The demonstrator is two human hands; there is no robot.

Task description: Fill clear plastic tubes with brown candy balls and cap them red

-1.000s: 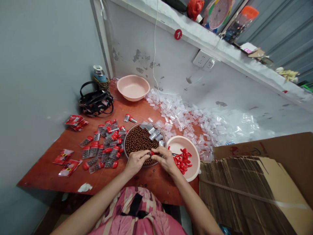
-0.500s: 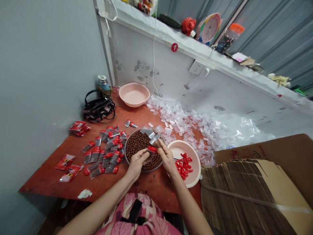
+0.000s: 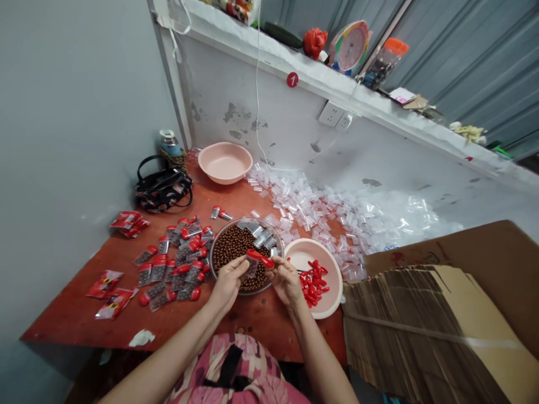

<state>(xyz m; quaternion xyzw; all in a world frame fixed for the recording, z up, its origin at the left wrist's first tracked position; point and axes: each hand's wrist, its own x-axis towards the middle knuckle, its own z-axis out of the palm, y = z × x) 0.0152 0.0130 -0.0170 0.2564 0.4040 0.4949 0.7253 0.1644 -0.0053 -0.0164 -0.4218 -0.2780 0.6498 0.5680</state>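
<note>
My left hand point(image 3: 227, 284) pinches a small clear plastic box with a red top point(image 3: 252, 257), held above a round bowl point(image 3: 213, 268) of brown beads point(image 3: 232, 245). Between the fingers of my right hand point(image 3: 288, 280) is a small red cap point(image 3: 266, 262), close beside the box's top; whether the two are joined, I cannot tell. Several clear boxes point(image 3: 263, 238) lie on the beads at the bowl's far right. Just right of my right hand, a pale pink basin point(image 3: 334, 303) holds a heap of red caps point(image 3: 314, 283).
Filled red-capped boxes point(image 3: 158, 268) are piled left of the bowl. Loose clear boxes point(image 3: 303, 196) spread along the wall. A pink basin point(image 3: 225, 163), a black handbag point(image 3: 162, 189) and red packets point(image 3: 112, 294) stand or lie around. Stacked cardboard point(image 3: 400, 325) borders the right.
My right hand has drawn back from the clear boxes in the bowl and now pinches a red cap. My left hand still holds its box. The view has shifted slightly.
</note>
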